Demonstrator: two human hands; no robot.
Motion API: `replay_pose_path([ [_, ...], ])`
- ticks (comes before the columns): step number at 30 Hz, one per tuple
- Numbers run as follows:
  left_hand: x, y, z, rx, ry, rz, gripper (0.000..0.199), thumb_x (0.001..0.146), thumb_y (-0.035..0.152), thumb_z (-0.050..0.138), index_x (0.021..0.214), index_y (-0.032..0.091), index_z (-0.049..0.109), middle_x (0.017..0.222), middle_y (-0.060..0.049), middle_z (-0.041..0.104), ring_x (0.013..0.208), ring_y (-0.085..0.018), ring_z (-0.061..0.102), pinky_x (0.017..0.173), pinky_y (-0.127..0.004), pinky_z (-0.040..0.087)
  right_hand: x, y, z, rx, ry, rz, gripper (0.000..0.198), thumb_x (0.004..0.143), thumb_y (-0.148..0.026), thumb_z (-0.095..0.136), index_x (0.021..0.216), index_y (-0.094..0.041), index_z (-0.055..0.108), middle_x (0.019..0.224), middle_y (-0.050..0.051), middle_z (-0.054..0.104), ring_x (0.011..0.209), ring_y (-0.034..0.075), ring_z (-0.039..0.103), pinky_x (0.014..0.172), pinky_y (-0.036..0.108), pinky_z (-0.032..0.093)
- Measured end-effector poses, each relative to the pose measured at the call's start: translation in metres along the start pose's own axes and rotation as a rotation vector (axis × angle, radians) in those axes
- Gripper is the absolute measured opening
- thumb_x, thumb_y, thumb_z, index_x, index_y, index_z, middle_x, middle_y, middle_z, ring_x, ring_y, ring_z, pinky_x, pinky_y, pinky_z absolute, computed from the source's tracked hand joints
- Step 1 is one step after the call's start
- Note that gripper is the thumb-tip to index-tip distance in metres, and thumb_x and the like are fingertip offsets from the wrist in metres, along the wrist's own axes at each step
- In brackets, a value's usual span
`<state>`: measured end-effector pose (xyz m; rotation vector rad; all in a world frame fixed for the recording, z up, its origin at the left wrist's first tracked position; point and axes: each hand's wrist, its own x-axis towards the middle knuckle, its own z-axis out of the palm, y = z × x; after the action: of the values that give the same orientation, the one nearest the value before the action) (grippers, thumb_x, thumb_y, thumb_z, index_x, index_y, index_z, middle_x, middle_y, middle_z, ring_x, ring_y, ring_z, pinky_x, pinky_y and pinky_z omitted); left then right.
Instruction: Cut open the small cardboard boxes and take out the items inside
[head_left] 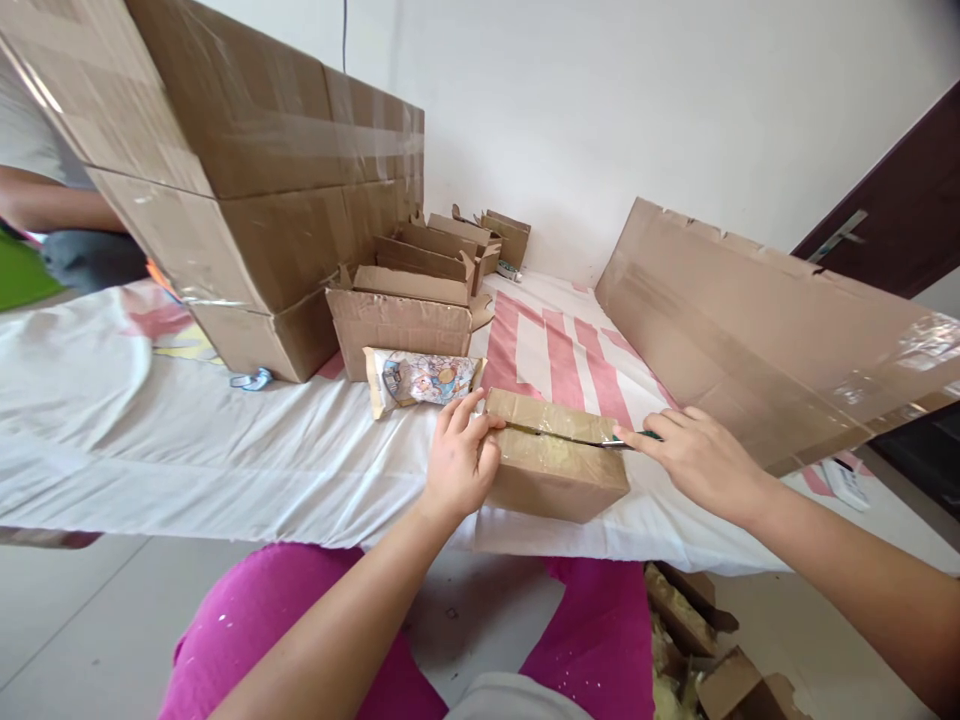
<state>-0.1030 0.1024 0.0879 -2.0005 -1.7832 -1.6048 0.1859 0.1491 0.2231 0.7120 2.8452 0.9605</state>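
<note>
A small taped cardboard box (559,475) lies near the front edge of the cloth-covered table, with a dark slit running along its top seam. My left hand (461,455) grips its left end, fingers bent over the top edge. In my right hand (694,455) is a box cutter (626,439) with green parts, its thin end at the right end of the seam; most of the handle is hidden by my fingers. A printed plastic packet (424,380) lies just behind my left hand, against an open cardboard box (401,315).
Large taped cartons (247,240) are stacked at the left, beside another person's arm (60,200). More open boxes (450,240) stand behind. A big cardboard sheet (757,330) leans at the right. Cardboard scraps (720,660) lie on the floor.
</note>
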Motion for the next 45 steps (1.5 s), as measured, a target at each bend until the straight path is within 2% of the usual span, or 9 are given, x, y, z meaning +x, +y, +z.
replay_pose_path([
  [12,0.006,-0.001,-0.004,0.130,-0.068,0.085,0.037,0.083,0.019,0.043,0.115,0.017,0.061,0.137,-0.015,0.049,0.128,-0.035,0.039,0.106,-0.057,0.035,-0.050,0.015,0.005,0.017,-0.042,0.152,0.055,0.081,0.003,0.044,0.125,-0.025,0.061,0.093,0.005,0.064,0.079,0.017,0.055,0.069,0.031,0.035],
  [19,0.008,0.004,-0.009,0.036,-0.096,0.095,0.023,0.088,0.023,0.045,0.102,0.019,0.062,0.126,-0.012,0.052,0.126,-0.030,0.040,0.107,-0.052,0.036,-0.060,0.017,0.020,0.224,-0.078,0.330,0.043,0.089,-0.018,0.047,0.129,-0.029,0.058,0.102,0.005,0.066,0.088,0.019,0.063,0.073,0.032,0.047],
  [23,0.008,0.014,-0.016,0.028,-0.083,0.074,0.021,0.086,0.028,0.053,0.103,0.019,0.061,0.115,-0.012,0.055,0.111,-0.029,0.048,0.098,-0.050,0.043,-0.067,0.015,0.048,0.408,-0.100,0.603,0.049,0.089,-0.027,0.047,0.138,-0.030,0.049,0.113,0.005,0.066,0.092,0.022,0.067,0.071,0.033,0.052],
  [26,0.009,0.021,-0.029,-0.060,-0.120,0.116,0.021,0.084,0.024,0.057,0.104,0.019,0.060,0.100,-0.009,0.060,0.098,-0.025,0.054,0.088,-0.042,0.048,-0.073,0.003,0.085,0.543,-0.101,0.715,0.050,0.086,-0.027,0.050,0.136,-0.025,0.051,0.122,0.009,0.065,0.107,0.027,0.064,0.086,0.039,0.052],
  [30,0.012,0.028,-0.053,-0.284,-0.273,0.168,0.021,0.086,0.021,0.059,0.106,0.019,0.059,0.093,-0.005,0.064,0.083,-0.017,0.060,0.073,-0.029,0.049,-0.080,-0.026,0.130,0.657,-0.255,0.802,0.052,0.081,-0.023,0.052,0.133,-0.019,0.053,0.124,0.011,0.064,0.113,0.027,0.061,0.095,0.040,0.048],
  [34,0.015,0.031,-0.072,-0.446,-0.501,0.331,0.006,0.086,0.015,0.059,0.086,0.018,0.065,0.084,-0.004,0.064,0.082,-0.015,0.060,0.073,-0.026,0.047,-0.080,-0.052,0.151,0.713,-0.325,0.841,0.050,0.078,-0.023,0.055,0.128,-0.020,0.057,0.114,0.011,0.067,0.107,0.026,0.063,0.090,0.037,0.048],
  [39,0.016,0.028,-0.072,-0.455,-0.547,0.377,0.005,0.083,0.016,0.064,0.081,0.018,0.069,0.086,-0.005,0.063,0.083,-0.015,0.059,0.074,-0.025,0.046,-0.074,-0.052,0.141,0.753,-0.025,0.875,0.035,0.085,-0.039,0.050,0.108,-0.018,0.066,0.102,0.011,0.068,0.101,0.028,0.063,0.090,0.043,0.048],
  [42,0.012,0.026,-0.059,-0.396,-0.463,0.393,0.010,0.086,0.019,0.061,0.080,0.019,0.069,0.084,-0.005,0.062,0.083,-0.015,0.057,0.074,-0.026,0.044,-0.065,-0.053,0.106,0.755,0.377,0.874,0.038,0.094,-0.041,0.037,0.108,-0.018,0.064,0.107,0.012,0.066,0.103,0.026,0.060,0.092,0.046,0.047],
  [45,0.008,0.029,-0.043,-0.349,-0.417,0.420,0.013,0.087,0.024,0.062,0.078,0.020,0.070,0.082,-0.005,0.063,0.083,-0.016,0.056,0.076,-0.027,0.043,-0.049,-0.069,0.064,0.755,0.609,0.670,0.036,0.096,-0.037,0.036,0.120,-0.020,0.058,0.118,0.012,0.061,0.111,0.026,0.057,0.096,0.046,0.045],
])
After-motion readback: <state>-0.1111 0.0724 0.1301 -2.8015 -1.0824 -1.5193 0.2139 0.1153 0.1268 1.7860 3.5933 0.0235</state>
